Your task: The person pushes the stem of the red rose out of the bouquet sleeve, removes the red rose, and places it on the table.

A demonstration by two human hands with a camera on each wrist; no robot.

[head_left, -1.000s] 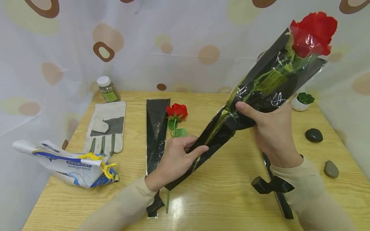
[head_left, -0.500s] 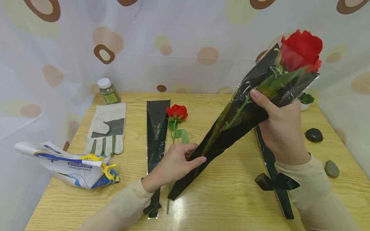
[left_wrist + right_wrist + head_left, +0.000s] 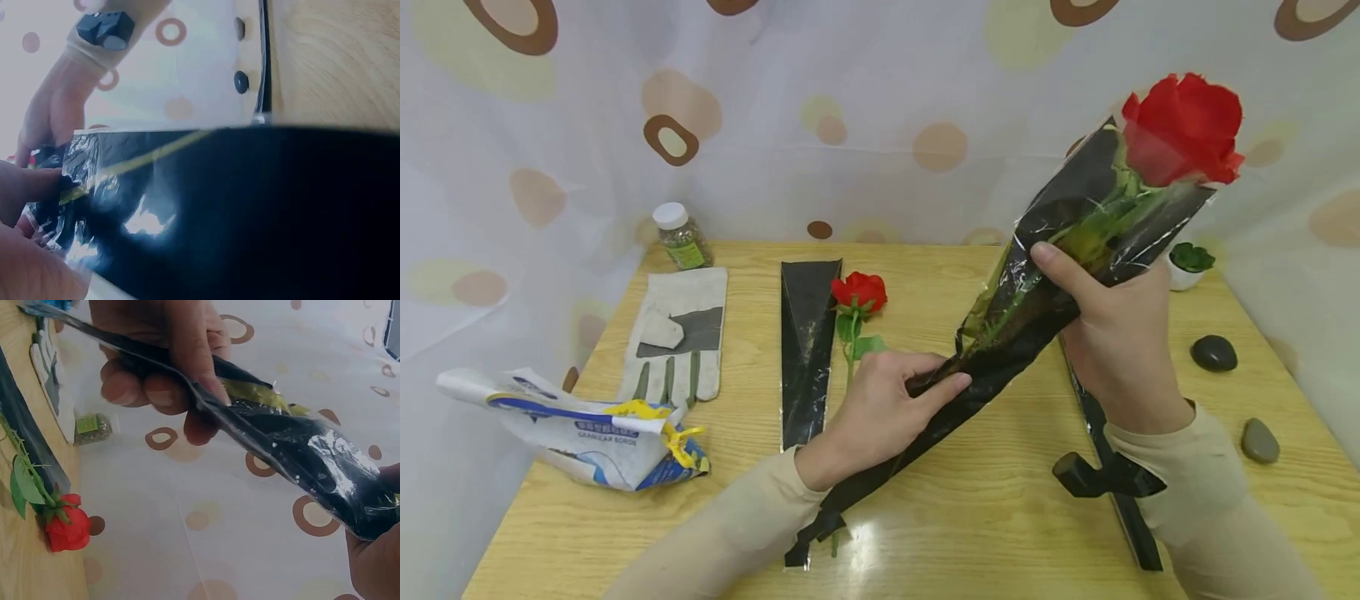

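A black, clear-fronted flower sleeve [image 3: 985,367] is held up on a slant, a large red rose [image 3: 1183,129] standing out of its wide top. My right hand [image 3: 1116,333] grips the sleeve's upper part, thumb across the front. Lower down, my left hand [image 3: 887,408] pinches the narrow part between thumb and fingers. In the left wrist view the dark sleeve [image 3: 206,206] fills much of the picture, and the right wrist view shows the sleeve [image 3: 281,444] stretched between both hands. The rose's lower stem is hidden inside.
A second red rose [image 3: 859,292] lies beside a flat black sleeve [image 3: 808,342]. Another black sleeve [image 3: 1135,521] lies under the right forearm. Around them are a work glove [image 3: 681,329], a bag [image 3: 595,442], a jar [image 3: 682,237], a potted succulent [image 3: 1187,265] and two stones [image 3: 1214,353].
The wrapped rose first came down and left, then stayed near there. My right hand moved up along the sleeve, then slightly back; my left hand has shifted right and up along the narrow part.
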